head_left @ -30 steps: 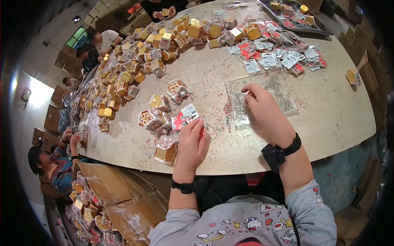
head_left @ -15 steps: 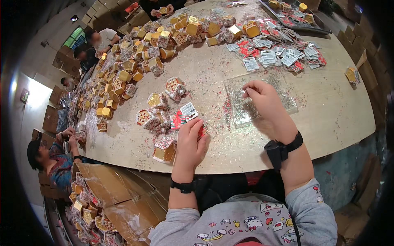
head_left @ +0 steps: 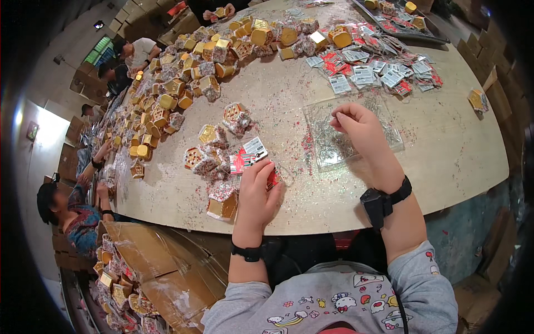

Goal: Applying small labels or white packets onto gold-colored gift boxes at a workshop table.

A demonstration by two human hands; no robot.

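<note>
My left hand [head_left: 257, 189] rests on the round table [head_left: 445, 150], its fingers closed over a small red and white card tag [head_left: 248, 157] in a clear wrapper. Just left of it lie several small glittery house-shaped ornaments [head_left: 222, 200]. My right hand [head_left: 361, 125] hovers over a clear plastic tray [head_left: 339, 142] of thin silver wire hooks, thumb and fingers pinched together on what looks like one thin hook. Both wrists carry black bands.
Heaps of gold and red house ornaments [head_left: 183, 83] cover the table's left and far side. A pile of printed card tags [head_left: 378, 69] lies at the far right. Other people [head_left: 67, 211] work at the left. Cardboard boxes [head_left: 156, 261] of ornaments stand below the table edge.
My right hand has lifted slightly over the tray and pinched its fingers. My left hand has stayed on the card tag.
</note>
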